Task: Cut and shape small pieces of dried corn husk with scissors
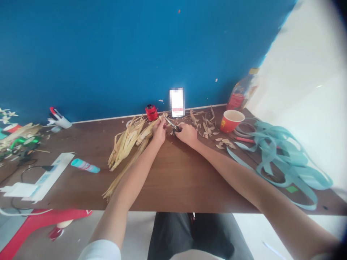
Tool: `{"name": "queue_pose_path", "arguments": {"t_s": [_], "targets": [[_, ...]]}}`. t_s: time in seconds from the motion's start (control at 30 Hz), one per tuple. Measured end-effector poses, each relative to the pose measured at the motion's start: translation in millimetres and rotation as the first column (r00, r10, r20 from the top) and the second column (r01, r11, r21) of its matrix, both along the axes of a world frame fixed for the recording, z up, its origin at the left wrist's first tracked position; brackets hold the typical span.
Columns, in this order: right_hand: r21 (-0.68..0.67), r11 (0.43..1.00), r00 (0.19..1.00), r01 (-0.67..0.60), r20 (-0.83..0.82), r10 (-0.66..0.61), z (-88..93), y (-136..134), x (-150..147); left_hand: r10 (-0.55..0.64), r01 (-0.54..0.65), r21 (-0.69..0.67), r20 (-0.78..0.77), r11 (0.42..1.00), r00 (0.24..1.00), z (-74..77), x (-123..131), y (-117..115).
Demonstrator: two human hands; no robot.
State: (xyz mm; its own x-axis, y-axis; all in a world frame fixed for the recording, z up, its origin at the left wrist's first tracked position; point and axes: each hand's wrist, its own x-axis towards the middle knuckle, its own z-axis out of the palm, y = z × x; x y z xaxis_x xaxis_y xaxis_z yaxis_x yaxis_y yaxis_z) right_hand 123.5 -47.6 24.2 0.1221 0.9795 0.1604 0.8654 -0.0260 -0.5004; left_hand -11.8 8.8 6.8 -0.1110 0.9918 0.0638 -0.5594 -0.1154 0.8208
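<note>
My left hand point(159, 129) is closed around a small piece of dried corn husk point(163, 117), pinched near the fingertips. In my right hand point(187, 133) are scissors point(170, 122) with dark handles, their metal blades pointing left toward the piece of husk. Whether the blades touch it I cannot tell. Left of my left hand lies a bundle of dry, straw-coloured husks point(127, 141), with longer strands running under my left forearm. Cut husk scraps point(207, 126) are scattered on the table to the right of my right hand.
Against the blue wall stand a red container point(151, 112) and a bright phone point(177, 103). A red paper cup point(231, 121), a plastic bottle point(241, 92) and tangled light-blue ribbon point(284, 155) occupy the right. A power strip point(51, 177) and a blue tube point(85, 165) lie left.
</note>
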Motion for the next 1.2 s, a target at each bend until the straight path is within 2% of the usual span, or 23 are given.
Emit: {"name": "queue_pose_path", "arguments": {"t_s": [0.47,0.73,1.0,1.2], "targets": [[0.032,0.999,1.0,-0.007,0.008,0.006,-5.2,4,9,0.013,-0.012,0.023,-0.047,1.0,0.999,-0.7,1,0],[0.125,0.99,0.985,0.065,-0.169,-0.044,-7.9,7,13,-0.014,0.017,0.023,-0.126,1.0,0.992,-0.1,2,-3],[0.249,0.968,0.934,0.037,-0.352,0.055,-11.6,12,14,-0.079,0.118,0.102,-0.323,0.988,0.943,-2.0,8,-7],[0.336,0.941,0.869,0.046,-0.478,0.128,-12.6,12,15,-0.12,0.164,0.075,-0.406,0.984,0.906,0.7,7,-10]]}}
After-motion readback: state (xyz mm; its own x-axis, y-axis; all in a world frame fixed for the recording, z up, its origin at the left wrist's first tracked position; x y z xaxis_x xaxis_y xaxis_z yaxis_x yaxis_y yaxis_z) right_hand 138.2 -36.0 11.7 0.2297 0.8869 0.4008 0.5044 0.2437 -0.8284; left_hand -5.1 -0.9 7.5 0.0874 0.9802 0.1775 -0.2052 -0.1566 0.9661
